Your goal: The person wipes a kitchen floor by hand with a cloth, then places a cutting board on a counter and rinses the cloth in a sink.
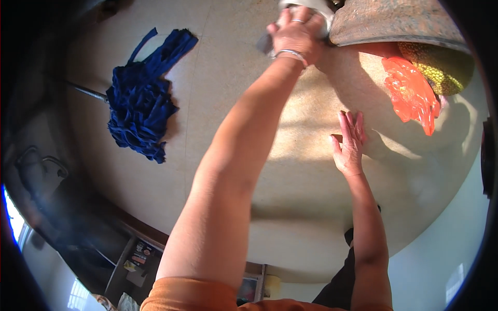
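My left hand point(299, 35), with a ring and a bracelet, reaches to the top of the view. Its fingers are spread over a white and grey item point(327, 13), perhaps a cloth or shoe, partly hidden and blurred. My right hand point(348, 144) is held over the tiled floor point(229, 62), fingers extended, holding nothing. To its upper right lies a crumpled red plastic bag point(412, 91) beside a bumpy green fruit point(439, 70) that looks like a jackfruit. A blue cloth mop head point(142, 105) on a metal handle point(87, 91) rests on the floor at the left.
A speckled stone slab point(397, 21) juts in at the upper right, over part of the fruit. Dark furniture with an open compartment point(138, 264) holding small items stands at the lower left. A pale wall point(424, 252) borders the floor at the lower right.
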Demonstrator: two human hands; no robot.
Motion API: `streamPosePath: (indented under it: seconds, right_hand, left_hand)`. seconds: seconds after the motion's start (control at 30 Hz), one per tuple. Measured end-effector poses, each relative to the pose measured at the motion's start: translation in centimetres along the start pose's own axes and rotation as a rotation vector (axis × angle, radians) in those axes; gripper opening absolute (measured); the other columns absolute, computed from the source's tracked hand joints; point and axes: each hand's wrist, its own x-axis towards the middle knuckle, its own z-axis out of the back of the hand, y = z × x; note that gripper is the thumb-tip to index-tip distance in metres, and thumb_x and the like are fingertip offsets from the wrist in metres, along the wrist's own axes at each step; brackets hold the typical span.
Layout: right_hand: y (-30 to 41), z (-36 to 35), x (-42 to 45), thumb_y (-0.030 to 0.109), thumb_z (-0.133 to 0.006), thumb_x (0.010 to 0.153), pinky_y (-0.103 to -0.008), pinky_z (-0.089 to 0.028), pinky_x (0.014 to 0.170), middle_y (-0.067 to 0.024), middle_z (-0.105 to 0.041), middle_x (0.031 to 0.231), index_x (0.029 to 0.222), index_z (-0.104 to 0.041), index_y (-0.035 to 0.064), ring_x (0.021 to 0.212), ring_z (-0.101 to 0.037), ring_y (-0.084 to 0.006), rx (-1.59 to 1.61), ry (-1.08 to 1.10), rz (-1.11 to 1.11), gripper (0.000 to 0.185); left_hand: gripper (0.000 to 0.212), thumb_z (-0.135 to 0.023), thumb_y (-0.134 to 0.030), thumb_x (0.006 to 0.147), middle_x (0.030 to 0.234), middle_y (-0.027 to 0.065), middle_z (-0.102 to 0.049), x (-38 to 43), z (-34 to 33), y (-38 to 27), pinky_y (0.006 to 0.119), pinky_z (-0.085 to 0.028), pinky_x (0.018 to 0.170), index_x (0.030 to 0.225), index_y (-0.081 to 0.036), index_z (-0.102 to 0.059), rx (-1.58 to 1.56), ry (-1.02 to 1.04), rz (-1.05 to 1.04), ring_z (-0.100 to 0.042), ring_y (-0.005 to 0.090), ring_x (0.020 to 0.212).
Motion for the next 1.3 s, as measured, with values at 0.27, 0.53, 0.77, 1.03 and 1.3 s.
streamPosePath:
  seconds: [0.27,0.53,0.77,1.03,1.3]
  right_hand:
    - [0.4,1.1,0.2,0.014,-0.065,0.079,-0.0509,-0.020,0.107,-0.0103,-0.043,0.139,0.136,-0.041,0.0122,0.138,-0.020,-0.0376,0.080,0.084,-0.041,0.062]
    - [2.9,3.6,-4.5,0.008,-0.062,0.083,-0.0403,-0.042,0.096,-0.0196,-0.059,0.116,0.118,-0.058,0.0031,0.114,-0.053,-0.0342,0.472,0.065,-0.124,0.036]
    - [5.5,6.6,-22.2,0.015,-0.062,0.086,-0.0323,-0.051,0.077,-0.0172,-0.065,0.102,0.115,-0.059,0.0017,0.092,-0.065,-0.0237,0.353,0.251,-0.088,0.032]
    - [13.0,19.6,-27.4,0.015,-0.063,0.085,-0.0318,-0.051,0.071,-0.0183,-0.066,0.090,0.114,-0.058,0.0021,0.076,-0.066,-0.0250,0.347,0.759,-0.177,0.032]
    - [28.2,22.0,-17.4,0.039,-0.060,0.089,-0.0400,-0.051,0.078,-0.0059,-0.055,0.119,0.137,-0.039,0.0112,0.105,-0.056,-0.0223,0.786,0.718,-0.702,0.059]
  left_hand:
    - [0.030,-0.056,-0.021,0.079,0.115,-0.0019,-0.053,-6.0,0.0,2.5,0.046,-0.042,0.087,0.105,-0.028,-0.068,-0.077,0.057,-0.093,-0.046,0.0248,0.112]
    - [0.026,-0.062,-0.010,0.070,0.102,0.0032,-0.056,-21.4,3.0,4.9,0.038,-0.049,0.082,0.092,-0.021,-0.071,-0.313,0.279,0.095,-0.050,0.0303,0.097]
    - [0.025,-0.058,-0.022,0.082,0.118,0.0104,-0.059,-31.3,8.4,5.6,0.037,-0.047,0.091,0.104,-0.017,-0.068,0.020,1.036,0.360,-0.056,0.0268,0.109]
    - [0.027,-0.056,-0.014,0.078,0.107,0.0164,-0.063,-37.4,24.3,3.5,0.039,-0.048,0.087,0.102,-0.009,-0.069,-0.517,0.844,0.504,-0.060,0.0332,0.099]
    - [0.035,-0.061,0.008,0.072,0.089,0.0005,-0.065,-41.4,37.9,3.4,0.027,-0.049,0.074,0.105,-0.003,-0.065,-1.869,0.400,1.333,-0.060,0.0127,0.080]
